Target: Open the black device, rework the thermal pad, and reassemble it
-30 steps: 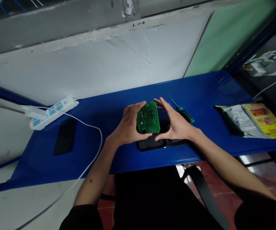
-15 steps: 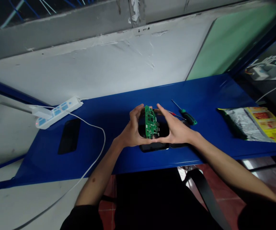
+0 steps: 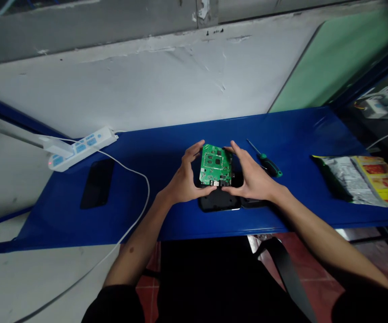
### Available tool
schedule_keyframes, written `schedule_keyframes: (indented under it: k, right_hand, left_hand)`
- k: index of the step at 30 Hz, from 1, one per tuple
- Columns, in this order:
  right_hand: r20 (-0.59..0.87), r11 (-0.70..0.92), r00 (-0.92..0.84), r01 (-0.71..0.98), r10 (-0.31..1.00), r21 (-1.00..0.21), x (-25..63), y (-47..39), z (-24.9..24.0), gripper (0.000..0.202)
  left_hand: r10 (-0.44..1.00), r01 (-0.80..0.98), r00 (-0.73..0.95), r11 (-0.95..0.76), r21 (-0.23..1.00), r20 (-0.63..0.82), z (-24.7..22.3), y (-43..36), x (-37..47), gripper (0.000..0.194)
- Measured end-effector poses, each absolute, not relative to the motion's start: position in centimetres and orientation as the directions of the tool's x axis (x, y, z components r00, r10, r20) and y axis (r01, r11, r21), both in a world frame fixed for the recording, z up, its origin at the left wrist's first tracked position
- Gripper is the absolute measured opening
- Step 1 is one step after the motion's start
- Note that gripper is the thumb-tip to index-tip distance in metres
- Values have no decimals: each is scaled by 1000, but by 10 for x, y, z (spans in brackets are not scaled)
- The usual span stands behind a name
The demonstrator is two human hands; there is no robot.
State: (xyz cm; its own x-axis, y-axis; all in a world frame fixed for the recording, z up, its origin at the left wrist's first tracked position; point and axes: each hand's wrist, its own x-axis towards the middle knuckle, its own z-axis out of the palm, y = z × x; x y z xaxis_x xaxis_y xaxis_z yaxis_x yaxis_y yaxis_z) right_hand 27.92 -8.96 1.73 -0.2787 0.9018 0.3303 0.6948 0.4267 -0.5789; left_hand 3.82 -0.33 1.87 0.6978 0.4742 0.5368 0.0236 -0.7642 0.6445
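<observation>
A green circuit board [image 3: 216,164] with chips and metal connectors is held up between both hands, its broad face toward the camera. My left hand [image 3: 184,180] grips the board's left side, thumb at the lower edge and fingers at the top left corner. On the right side, my right hand [image 3: 253,178] holds it the same way. Beneath the board, a black plastic casing [image 3: 218,202] lies on the blue table [image 3: 177,224], partly hidden by the board and hands. A second dark piece [image 3: 253,203] sits beside it, mostly under my right hand.
A green-handled screwdriver [image 3: 270,165] lies behind my right hand. To the left are a black phone [image 3: 97,183] and a white power strip [image 3: 85,149] with a white cable [image 3: 146,197] crossing the table. A silver and yellow packet [image 3: 365,179] lies at the right.
The board has turned from nearly edge-on to showing its broad face. My hands have moved slightly apart with it, and the camera view has shifted a little.
</observation>
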Motion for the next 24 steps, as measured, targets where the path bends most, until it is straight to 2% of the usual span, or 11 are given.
schedule_keyframes:
  k: [10,18,24]
  right_hand:
    - [374,475,-308,694,875,-540,280,-88,17,126]
    - [369,486,-329,703,869,-519,280,-89,16,124]
    - [373,499,-342,697,862,-514,279,-90,18,120]
  left_hand:
    - [442,123,724,-838,531,530,19,-5,37,110]
    - [471,196,769,-818,541,433,21,-7,36,116]
    - [450,191,772,-838,512,448,19,-6,35,118]
